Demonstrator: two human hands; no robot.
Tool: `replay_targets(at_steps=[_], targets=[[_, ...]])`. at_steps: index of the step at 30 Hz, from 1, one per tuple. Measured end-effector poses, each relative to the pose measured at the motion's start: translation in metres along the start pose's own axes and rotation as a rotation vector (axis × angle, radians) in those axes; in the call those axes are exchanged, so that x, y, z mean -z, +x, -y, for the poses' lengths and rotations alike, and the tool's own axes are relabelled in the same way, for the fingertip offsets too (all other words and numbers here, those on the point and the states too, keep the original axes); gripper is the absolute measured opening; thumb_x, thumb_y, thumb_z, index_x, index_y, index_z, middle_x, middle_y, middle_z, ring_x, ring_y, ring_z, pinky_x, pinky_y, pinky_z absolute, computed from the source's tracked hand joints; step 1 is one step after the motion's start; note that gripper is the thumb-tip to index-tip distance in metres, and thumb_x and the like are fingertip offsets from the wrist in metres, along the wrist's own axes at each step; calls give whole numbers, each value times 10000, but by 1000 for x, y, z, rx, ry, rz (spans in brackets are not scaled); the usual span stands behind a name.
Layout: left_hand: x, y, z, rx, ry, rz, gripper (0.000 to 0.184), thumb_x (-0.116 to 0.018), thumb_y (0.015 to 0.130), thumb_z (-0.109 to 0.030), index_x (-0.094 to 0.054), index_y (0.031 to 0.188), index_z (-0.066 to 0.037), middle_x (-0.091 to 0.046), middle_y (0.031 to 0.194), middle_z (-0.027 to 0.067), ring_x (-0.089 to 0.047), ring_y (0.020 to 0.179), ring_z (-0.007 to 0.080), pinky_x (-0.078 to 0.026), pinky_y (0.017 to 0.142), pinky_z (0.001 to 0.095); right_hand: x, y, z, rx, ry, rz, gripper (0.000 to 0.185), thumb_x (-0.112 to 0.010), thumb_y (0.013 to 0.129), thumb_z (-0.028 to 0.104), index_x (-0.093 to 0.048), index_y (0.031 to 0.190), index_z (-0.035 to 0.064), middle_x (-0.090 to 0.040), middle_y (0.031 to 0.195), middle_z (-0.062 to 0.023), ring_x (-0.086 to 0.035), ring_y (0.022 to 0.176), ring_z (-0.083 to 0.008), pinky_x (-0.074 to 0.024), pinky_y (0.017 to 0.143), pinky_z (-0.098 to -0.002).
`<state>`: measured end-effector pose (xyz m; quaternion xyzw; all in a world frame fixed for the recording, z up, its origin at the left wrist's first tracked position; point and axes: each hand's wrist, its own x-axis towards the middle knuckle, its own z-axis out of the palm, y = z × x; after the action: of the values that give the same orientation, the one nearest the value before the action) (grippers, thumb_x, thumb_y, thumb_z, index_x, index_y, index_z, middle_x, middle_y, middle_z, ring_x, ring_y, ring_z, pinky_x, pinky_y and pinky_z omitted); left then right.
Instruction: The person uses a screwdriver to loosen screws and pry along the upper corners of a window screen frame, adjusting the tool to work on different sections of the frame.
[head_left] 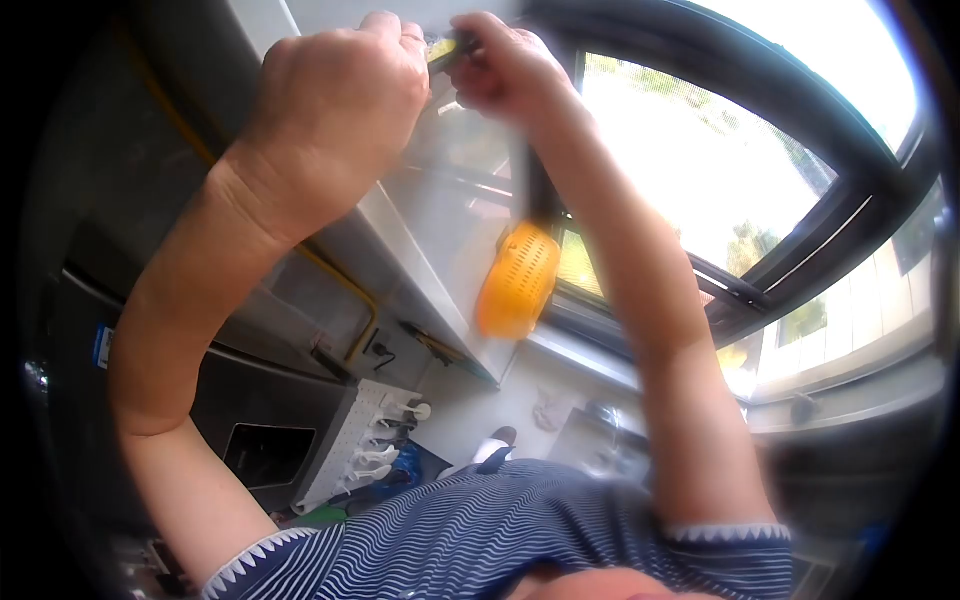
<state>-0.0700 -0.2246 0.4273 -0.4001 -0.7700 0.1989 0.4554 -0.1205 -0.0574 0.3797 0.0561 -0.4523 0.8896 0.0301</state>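
Note:
Both my arms are raised toward the top of the view. My left hand (345, 115) is closed, its back turned to me and its fingers mostly hidden. Between the hands shows a small yellow-green thing (441, 48) with a dark edge, too small and blurred to name. My right hand (503, 68) pinches its dark end with bent fingers. The other end meets the fingers of my left hand. Below the hands, a yellow perforated basket (520, 280) sits near the window, blurred at its lower part.
A dark-framed window (700, 150) lets in bright light on the right. A yellow pipe (335, 272) runs along the wall at left. Lower down are a white pegboard (350, 440) with several hooks and a dark appliance (240, 385). A shoe (504, 436) shows on the floor.

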Motion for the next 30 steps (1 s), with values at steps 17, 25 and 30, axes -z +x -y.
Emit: replay_targets(at_steps=[17,25,30], targets=[[-13,0,-15,-208,154,-191,261,-607,730,-29,-609,982,37,-553,821,74,-594,711,196,-522,562,270,0,-7,-12,76,10,59,275,-567,843,208,-483,673,9,-463,531,-91,-407,406,-161,-332,389,-295],[5,7,-7,-99,-46,-83,356,-666,762,-146,-582,1081,-12,-569,839,95,-626,730,231,-526,615,305,27,24,-43,192,402,328,266,-574,849,227,-484,705,22,-516,566,-114,-437,418,-197,-357,422,-326],[6,11,-4,-54,21,57,377,-643,779,-125,-548,1113,22,-564,818,112,-626,701,232,-518,598,310,20,18,-27,65,291,228,315,-557,864,282,-526,714,7,-556,582,-117,-482,418,-199,-417,412,-322]])
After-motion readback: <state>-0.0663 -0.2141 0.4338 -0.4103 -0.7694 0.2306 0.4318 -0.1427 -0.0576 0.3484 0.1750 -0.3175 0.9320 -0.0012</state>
